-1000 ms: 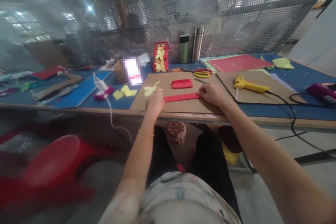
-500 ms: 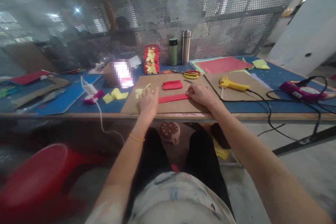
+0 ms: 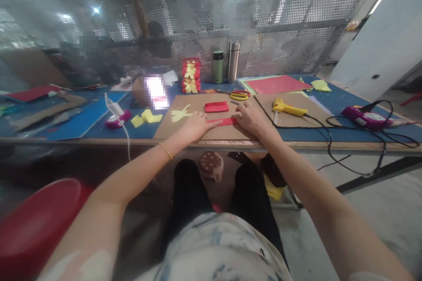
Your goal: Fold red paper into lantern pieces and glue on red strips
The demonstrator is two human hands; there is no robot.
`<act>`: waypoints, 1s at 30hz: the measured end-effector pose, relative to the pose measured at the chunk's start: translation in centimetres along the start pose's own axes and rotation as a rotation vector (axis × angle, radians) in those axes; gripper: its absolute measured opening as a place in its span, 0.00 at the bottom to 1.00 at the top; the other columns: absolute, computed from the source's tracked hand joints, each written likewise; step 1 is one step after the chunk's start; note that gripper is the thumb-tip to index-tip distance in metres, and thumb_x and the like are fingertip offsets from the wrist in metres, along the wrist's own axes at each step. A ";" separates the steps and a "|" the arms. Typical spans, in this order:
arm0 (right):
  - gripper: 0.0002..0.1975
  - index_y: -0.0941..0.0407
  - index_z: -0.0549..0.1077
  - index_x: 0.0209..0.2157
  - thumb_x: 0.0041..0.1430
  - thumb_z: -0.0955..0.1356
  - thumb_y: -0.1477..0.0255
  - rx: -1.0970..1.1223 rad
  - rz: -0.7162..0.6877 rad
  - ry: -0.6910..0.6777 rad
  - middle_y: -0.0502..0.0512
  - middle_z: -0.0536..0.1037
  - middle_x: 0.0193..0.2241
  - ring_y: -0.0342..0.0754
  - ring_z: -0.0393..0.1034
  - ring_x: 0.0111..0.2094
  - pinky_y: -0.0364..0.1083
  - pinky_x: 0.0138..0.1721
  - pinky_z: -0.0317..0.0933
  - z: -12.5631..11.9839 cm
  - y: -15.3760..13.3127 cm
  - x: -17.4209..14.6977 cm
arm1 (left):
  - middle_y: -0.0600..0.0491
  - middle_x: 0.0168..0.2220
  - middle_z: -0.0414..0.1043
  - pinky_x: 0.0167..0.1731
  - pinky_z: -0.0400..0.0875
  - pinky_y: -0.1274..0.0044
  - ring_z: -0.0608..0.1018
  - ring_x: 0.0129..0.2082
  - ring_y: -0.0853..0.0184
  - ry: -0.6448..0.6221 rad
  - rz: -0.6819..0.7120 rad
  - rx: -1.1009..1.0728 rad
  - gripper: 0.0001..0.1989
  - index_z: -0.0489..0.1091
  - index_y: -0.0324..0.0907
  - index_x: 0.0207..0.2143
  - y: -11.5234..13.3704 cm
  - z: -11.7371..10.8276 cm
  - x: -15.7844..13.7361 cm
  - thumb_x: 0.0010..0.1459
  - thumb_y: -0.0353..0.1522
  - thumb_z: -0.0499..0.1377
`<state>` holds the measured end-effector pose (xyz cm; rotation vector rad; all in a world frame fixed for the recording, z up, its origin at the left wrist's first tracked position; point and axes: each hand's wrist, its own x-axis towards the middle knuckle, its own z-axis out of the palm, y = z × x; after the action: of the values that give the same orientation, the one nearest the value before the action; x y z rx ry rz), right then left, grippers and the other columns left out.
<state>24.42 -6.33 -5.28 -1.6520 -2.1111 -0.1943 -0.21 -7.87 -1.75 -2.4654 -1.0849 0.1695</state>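
Note:
A narrow red paper strip point(image 3: 227, 121) lies across the brown cardboard sheet point(image 3: 165, 128) in front of me. My left hand point(image 3: 196, 125) rests flat over its left part, fingers stretched out and thumb along the strip. At the right end, my right hand point(image 3: 249, 118) has its fingertips pinched on the strip. Just beyond lies a folded red paper piece point(image 3: 216, 107). A thin grey strip-like tool point(image 3: 234, 102) shows partly beside my right fingers, its kind unclear. Pale yellow cut paper point(image 3: 180, 114) lies left of my left hand.
A yellow glue gun point(image 3: 289, 109) lies to the right, its black cord trailing over the table edge. Yellow-handled scissors point(image 3: 239, 95) lie behind, near a green tumbler point(image 3: 218, 67) and a steel flask point(image 3: 234, 63). A lit phone point(image 3: 156, 92) leans at left.
My left hand has slid right along the red strip and flattened onto it, covering its left part. The yellow cut paper is now uncovered. My right hand stays at the right end.

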 end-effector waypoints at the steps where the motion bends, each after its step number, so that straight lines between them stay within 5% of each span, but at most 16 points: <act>1: 0.15 0.59 0.77 0.49 0.70 0.60 0.74 -0.027 -0.051 0.027 0.69 0.76 0.51 0.58 0.71 0.45 0.51 0.42 0.60 -0.1 -0.4 -0.2 | 0.43 0.44 0.76 0.45 0.62 0.69 0.76 0.44 0.56 0.000 0.007 0.018 0.37 0.53 0.66 0.74 -0.1 0.1 0.0 0.71 0.23 0.49; 6: 0.15 0.58 0.79 0.42 0.74 0.61 0.71 -0.050 -0.429 0.024 0.66 0.77 0.45 0.57 0.66 0.48 0.52 0.49 0.58 0.3 -3.4 -1.7 | 0.42 0.46 0.76 0.45 0.62 0.69 0.76 0.46 0.55 0.016 0.056 0.048 0.31 0.62 0.57 0.71 -0.5 1.0 0.2 0.70 0.25 0.52; 11: 0.20 0.59 0.79 0.37 0.76 0.58 0.72 -0.047 -0.568 -0.089 0.64 0.77 0.38 0.56 0.65 0.45 0.52 0.48 0.57 0.7 -4.0 -2.5 | 0.43 0.47 0.75 0.46 0.63 0.70 0.76 0.47 0.56 -0.009 0.033 0.009 0.32 0.62 0.57 0.71 -0.5 0.7 0.2 0.69 0.24 0.54; 22: 0.19 0.59 0.80 0.36 0.74 0.60 0.72 0.054 -0.489 -0.044 0.65 0.76 0.38 0.56 0.65 0.43 0.54 0.49 0.59 1.3 -2.5 -2.8 | 0.44 0.47 0.76 0.49 0.64 0.70 0.76 0.46 0.57 -0.055 0.009 -0.011 0.36 0.55 0.62 0.74 -0.3 -0.2 -0.1 0.70 0.24 0.53; 30: 0.20 0.58 0.81 0.33 0.74 0.60 0.72 0.110 -0.393 -0.084 0.63 0.76 0.36 0.53 0.68 0.40 0.49 0.45 0.61 -1.1 0.2 -4.0 | 0.45 0.45 0.76 0.48 0.64 0.69 0.76 0.45 0.57 -0.028 -0.007 -0.048 0.39 0.54 0.66 0.74 -0.2 -0.3 -0.2 0.69 0.22 0.53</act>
<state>25.57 -10.21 -6.03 -1.1900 -2.4466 -0.1278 -0.41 -8.00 -1.38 -2.5083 -1.1215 0.1791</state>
